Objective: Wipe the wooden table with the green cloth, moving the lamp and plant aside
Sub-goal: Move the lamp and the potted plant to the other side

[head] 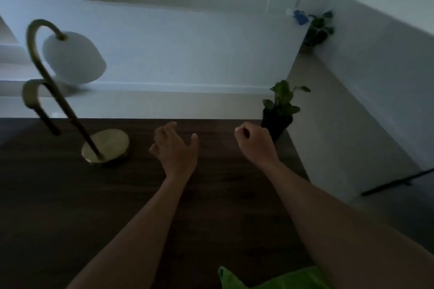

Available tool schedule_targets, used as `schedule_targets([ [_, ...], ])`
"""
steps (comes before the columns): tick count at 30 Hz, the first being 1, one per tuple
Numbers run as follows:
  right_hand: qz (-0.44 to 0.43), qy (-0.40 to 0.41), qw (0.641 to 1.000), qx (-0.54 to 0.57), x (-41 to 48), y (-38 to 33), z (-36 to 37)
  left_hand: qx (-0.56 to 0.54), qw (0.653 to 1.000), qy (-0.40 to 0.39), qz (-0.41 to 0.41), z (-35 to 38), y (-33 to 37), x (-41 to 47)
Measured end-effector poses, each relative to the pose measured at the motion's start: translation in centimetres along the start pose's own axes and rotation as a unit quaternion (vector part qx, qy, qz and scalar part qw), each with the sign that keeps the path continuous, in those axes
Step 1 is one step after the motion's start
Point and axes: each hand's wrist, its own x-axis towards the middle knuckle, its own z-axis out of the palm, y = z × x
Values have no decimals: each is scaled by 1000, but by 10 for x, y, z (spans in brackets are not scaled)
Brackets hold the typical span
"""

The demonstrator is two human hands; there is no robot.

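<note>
The dark wooden table (70, 206) fills the lower part of the head view. A brass lamp (105, 148) with a curved stem and white shade stands at its far left. At the far right corner stands a small plant (279, 110) in a black pot. The green cloth (270, 279) lies at the near edge, partly under my right forearm. My left hand (173, 148) hovers with fingers spread, just right of the lamp base. My right hand (254, 141) is loosely curled, empty, right beside the plant pot.
A white ledge (176, 54) runs behind the table, with a second plant (317, 28) and a blue object (299, 16) at its far right end. Pale floor lies to the right of the table, with a dark rod (397, 183) across it.
</note>
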Motion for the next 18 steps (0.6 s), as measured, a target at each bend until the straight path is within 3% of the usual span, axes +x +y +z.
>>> schedule_targets([
  [4, 21, 5, 1000, 9, -5, 35, -28, -6, 987, -127, 99, 40, 39, -18],
  [7, 48, 26, 998, -14, -8, 61, -46, 2, 973, -194, 121, 70, 65, -31],
  [11, 118, 56, 991, -39, -6, 96, -62, 41, 967, -225, 113, 104, 90, -39],
  [15, 175, 32, 983, 52, 11, 120, -58, 57, 967, -231, 92, 126, 100, -41],
  [18, 167, 8, 981, 95, 28, 131, -49, 70, 966, -228, 97, 136, 104, -40],
])
